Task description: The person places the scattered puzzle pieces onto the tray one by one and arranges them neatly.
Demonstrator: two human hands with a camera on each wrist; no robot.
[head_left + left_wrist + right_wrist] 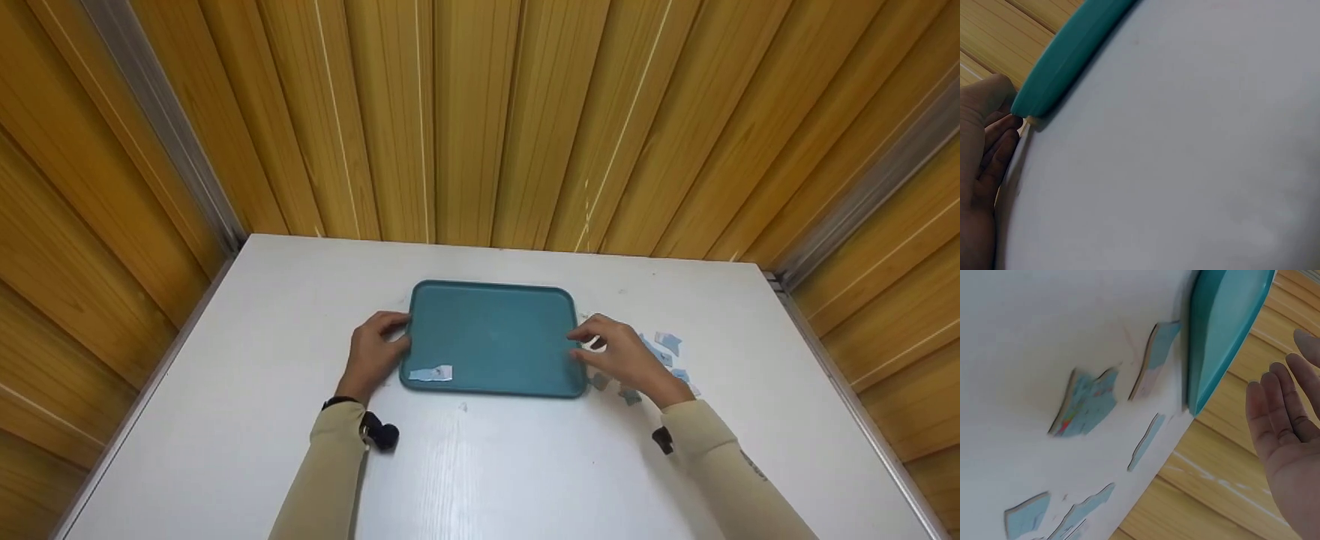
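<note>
A teal tray (495,337) lies on the white table. Near its front left corner sits a small strip of light blue puzzle pieces (431,373). My left hand (373,349) is at the tray's left rim, its fingertips against the edge; in the left wrist view those fingers (1002,147) meet the tray's end (1053,76). Over the right rim hovers my right hand (615,352), thumb and index finger apart. The right wrist view shows this hand (1292,422) with nothing in it, off the tray's side (1216,343).
Several loose blue puzzle pieces (667,343) lie right of the tray, partly behind the right hand and forearm. One bears a red and yellow mark, a piece (1085,405) in the right wrist view. Yellow wood-grain panels (465,120) stand behind and beside the white table (480,472).
</note>
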